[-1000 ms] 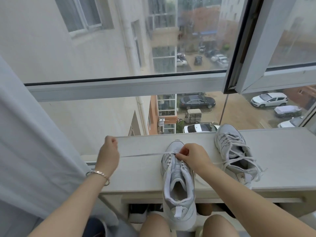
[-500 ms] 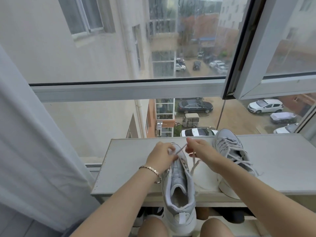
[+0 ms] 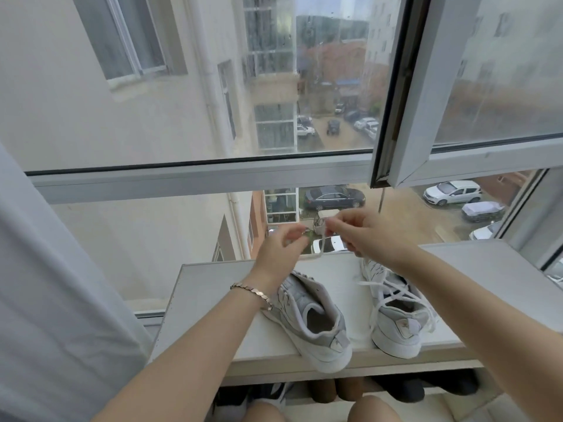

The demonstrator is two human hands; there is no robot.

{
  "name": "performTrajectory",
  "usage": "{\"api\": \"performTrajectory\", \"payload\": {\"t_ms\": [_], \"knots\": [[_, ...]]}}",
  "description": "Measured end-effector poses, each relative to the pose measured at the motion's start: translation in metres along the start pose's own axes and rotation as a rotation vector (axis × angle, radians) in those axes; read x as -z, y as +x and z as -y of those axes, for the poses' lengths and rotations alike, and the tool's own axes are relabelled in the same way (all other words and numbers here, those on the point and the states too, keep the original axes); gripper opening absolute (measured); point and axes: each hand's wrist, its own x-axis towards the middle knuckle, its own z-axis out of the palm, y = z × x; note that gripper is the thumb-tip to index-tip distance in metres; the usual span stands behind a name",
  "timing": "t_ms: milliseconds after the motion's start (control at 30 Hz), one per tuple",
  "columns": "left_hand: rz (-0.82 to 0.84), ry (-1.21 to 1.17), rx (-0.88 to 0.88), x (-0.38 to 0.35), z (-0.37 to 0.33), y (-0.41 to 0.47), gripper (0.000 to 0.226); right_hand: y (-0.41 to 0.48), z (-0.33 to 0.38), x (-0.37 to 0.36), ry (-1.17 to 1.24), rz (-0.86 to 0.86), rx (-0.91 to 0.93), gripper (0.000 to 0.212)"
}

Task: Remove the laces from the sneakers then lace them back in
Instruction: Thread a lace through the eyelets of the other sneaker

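Beside the sneakers (image 3: 313, 318), curtain (image 3: 61, 284) (pale)

Sneaker (image 3: 307, 315) toe behind left hand (image 3: 280, 251), lace (image 3: 321, 242) blurred

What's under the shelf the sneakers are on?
Several dark shoes stand in a row under the shelf; their far ends are hidden by its board.
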Motion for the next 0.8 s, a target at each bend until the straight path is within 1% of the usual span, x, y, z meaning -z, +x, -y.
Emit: {"api": "performTrajectory", "payload": {"t_ms": [33,67,133,167,200,267,300,367,400,433,467,500,533,567,633,667,700,733,800], "knots": [[0.049,-0.119,-0.032,0.000,-0.015,-0.005,0.018,0.001,0.000,-0.002,-0.039,0.008,0.011,0.029],[0.098,-0.169,-0.061,0.001,-0.026,-0.009,0.019,0.003,0.002,-0.003,-0.063,0.005,0.022,0.030],[0.168,-0.102,-0.122,0.002,-0.037,-0.013,0.020,0.009,0.005,-0.004,-0.085,0.018,0.017,0.034],[0.171,-0.038,-0.151,0.004,-0.038,-0.013,0.019,0.012,0.005,-0.003,-0.107,0.041,0.005,0.037],[0.142,0.025,-0.177,0.006,-0.037,-0.011,0.019,0.014,0.006,-0.002,-0.142,0.072,-0.011,0.040],[0.006,0.143,-0.184,0.016,-0.027,-0.006,0.022,0.016,0.005,0.004,-0.200,0.134,-0.042,0.047],[-0.093,0.223,-0.151,0.023,-0.019,-0.002,0.023,0.015,0.003,0.008,-0.209,0.152,-0.059,0.048],[-0.263,0.474,-0.004,0.040,0.007,0.004,0.028,0.010,-0.004,0.018,-0.186,0.149,-0.104,0.046],[-0.290,0.632,0.101,0.049,0.026,0.007,0.028,0.007,-0.009,0.023,-0.173,0.131,-0.131,0.045],[-0.279,0.764,0.212,0.056,0.043,0.007,0.026,0.004,-0.014,0.027,-0.169,0.109,-0.161,0.044],[-0.256,0.836,0.298,0.060,0.058,0.005,0.025,0.002,-0.018,0.031,-0.164,0.090,-0.192,0.044],[-0.230,0.849,0.352,0.062,0.069,0.004,0.025,0.000,-0.023,0.033,-0.149,0.079,-0.218,0.044],[-0.213,0.813,0.369,0.060,0.074,0.002,0.026,-0.003,-0.026,0.033,-0.123,0.074,-0.234,0.043],[-0.214,0.749,0.341,0.056,0.074,0.001,0.027,-0.004,-0.028,0.033,-0.091,0.073,-0.241,0.043],[-0.256,0.579,0.200,0.045,0.057,-0.004,0.022,-0.006,-0.029,0.029,-0.026,0.087,-0.239,0.039],[-0.255,0.482,0.119,0.037,0.042,-0.007,0.025,-0.007,-0.026,0.026,-0.003,0.105,-0.227,0.037],[-0.215,0.372,0.037,0.029,0.025,-0.010,0.031,-0.007,-0.022,0.021,0.014,0.134,-0.206,0.034],[-0.140,0.249,-0.030,0.021,0.007,-0.014,0.033,-0.007,-0.016,0.017,0.026,0.171,-0.177,0.033],[0.066,0.054,-0.116,0.006,-0.025,-0.024,0.031,-0.006,-0.003,0.008,0.032,0.235,-0.108,0.031]]}}
